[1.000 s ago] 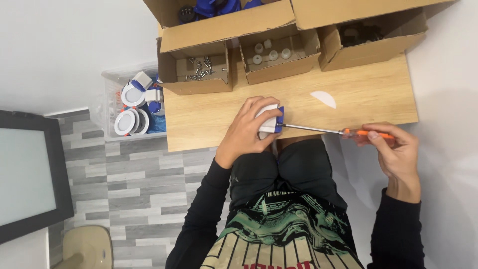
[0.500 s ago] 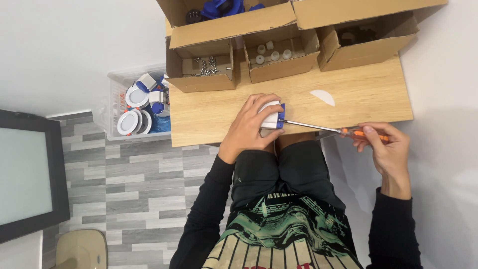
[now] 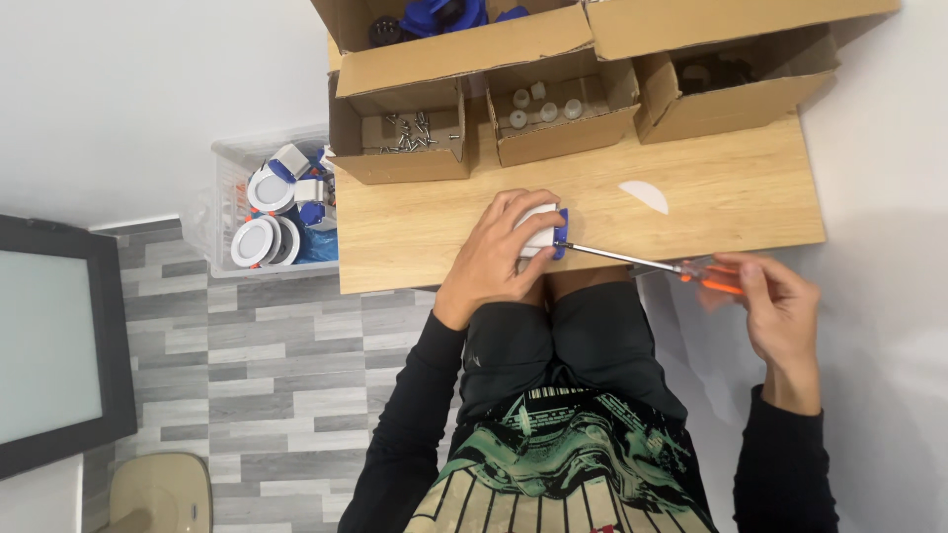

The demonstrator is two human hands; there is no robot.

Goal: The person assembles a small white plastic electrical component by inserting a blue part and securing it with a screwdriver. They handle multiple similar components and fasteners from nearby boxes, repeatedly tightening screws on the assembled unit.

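Observation:
My left hand (image 3: 497, 254) grips a small white housing with a blue clip (image 3: 545, 232) at the near edge of the wooden table (image 3: 691, 222). My right hand (image 3: 780, 311) holds the orange handle of a screwdriver (image 3: 642, 263). Its metal shaft runs left, and the tip meets the blue clip on the housing. A white half-round plastic piece (image 3: 645, 194) lies on the table to the right of the housing.
Three open cardboard boxes stand at the table's far side: one with screws (image 3: 405, 133), one with small white parts (image 3: 548, 107), one with dark parts (image 3: 716, 74). A clear bin of white and blue round fittings (image 3: 267, 212) sits on the floor at left. A dark screen (image 3: 49, 336) stands far left.
The view has shifted slightly. My right hand has turned on the screwdriver handle and sits a little lower. My left hand stays on the white housing.

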